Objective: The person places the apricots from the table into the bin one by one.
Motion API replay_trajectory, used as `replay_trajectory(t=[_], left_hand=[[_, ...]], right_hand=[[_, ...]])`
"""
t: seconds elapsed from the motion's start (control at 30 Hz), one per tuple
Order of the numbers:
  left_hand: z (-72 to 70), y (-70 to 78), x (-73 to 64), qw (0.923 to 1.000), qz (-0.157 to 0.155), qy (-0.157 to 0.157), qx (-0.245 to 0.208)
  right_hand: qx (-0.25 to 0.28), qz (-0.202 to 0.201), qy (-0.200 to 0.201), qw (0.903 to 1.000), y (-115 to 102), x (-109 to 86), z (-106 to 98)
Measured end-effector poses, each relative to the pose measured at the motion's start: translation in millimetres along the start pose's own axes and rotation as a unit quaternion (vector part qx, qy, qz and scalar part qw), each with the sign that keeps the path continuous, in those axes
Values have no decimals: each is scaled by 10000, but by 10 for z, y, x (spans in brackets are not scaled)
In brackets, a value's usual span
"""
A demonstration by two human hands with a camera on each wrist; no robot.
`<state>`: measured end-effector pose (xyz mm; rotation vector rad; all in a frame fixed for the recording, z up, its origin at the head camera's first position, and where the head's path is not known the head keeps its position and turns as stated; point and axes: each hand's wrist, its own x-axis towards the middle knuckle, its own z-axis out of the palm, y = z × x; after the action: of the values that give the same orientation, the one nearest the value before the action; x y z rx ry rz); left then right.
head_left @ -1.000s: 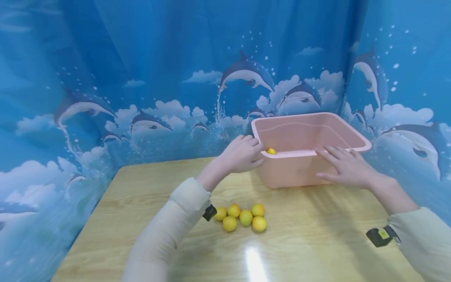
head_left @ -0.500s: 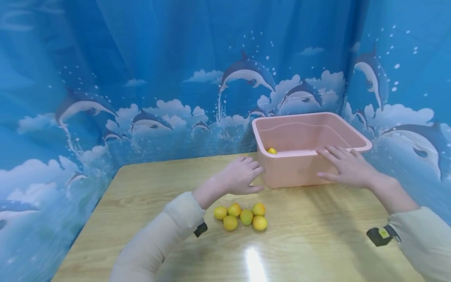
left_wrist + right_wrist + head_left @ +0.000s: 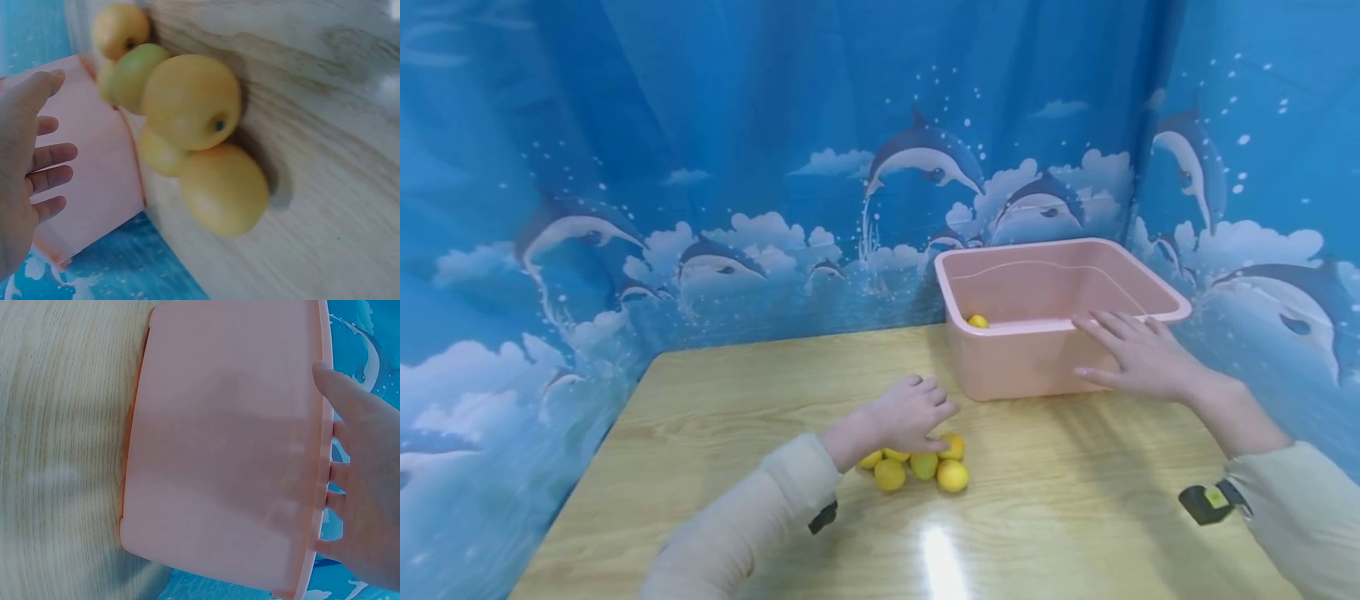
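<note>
Several small yellow-orange citrus fruits (image 3: 952,476) lie grouped on the wooden table. One of them is greener (image 3: 139,78) in the left wrist view. My left hand (image 3: 904,417) hovers over the back of this group with nothing in it, its fingers loosely bent and apart, partly hiding the rear fruits. To the right, my right hand (image 3: 1138,358) rests on the front rim of a pink plastic bin (image 3: 1015,367). Its fingers lie spread over the rim while the thumb stays on the outer side. Inside the bin, near its left corner, a yellow fruit (image 3: 977,322) shows.
The light wooden table (image 3: 715,417) reaches back to a blue curtain (image 3: 737,167) printed with dolphins, which also runs along the left and right. The bin stands at the back right, close to the curtain. A bright reflection lies on the tabletop near the front.
My left hand has come away from the bin's left rim, moving down and toward me over the fruits. The right hand, the bin and the fruits have stayed in place.
</note>
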<state>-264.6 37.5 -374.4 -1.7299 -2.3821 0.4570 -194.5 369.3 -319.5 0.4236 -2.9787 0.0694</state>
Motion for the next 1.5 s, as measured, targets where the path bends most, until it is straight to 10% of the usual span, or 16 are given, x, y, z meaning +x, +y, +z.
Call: replay_trajectory(t=[1.13,1.5], left_hand=[[341,156,194,9898,-485,-1192,-616],[116,33,197,9921,-582,-437,-1017]], right_hand=[[45,22,-66,10000,-24,-4,9],[-50,81,-51,9999,-17,9,-10]])
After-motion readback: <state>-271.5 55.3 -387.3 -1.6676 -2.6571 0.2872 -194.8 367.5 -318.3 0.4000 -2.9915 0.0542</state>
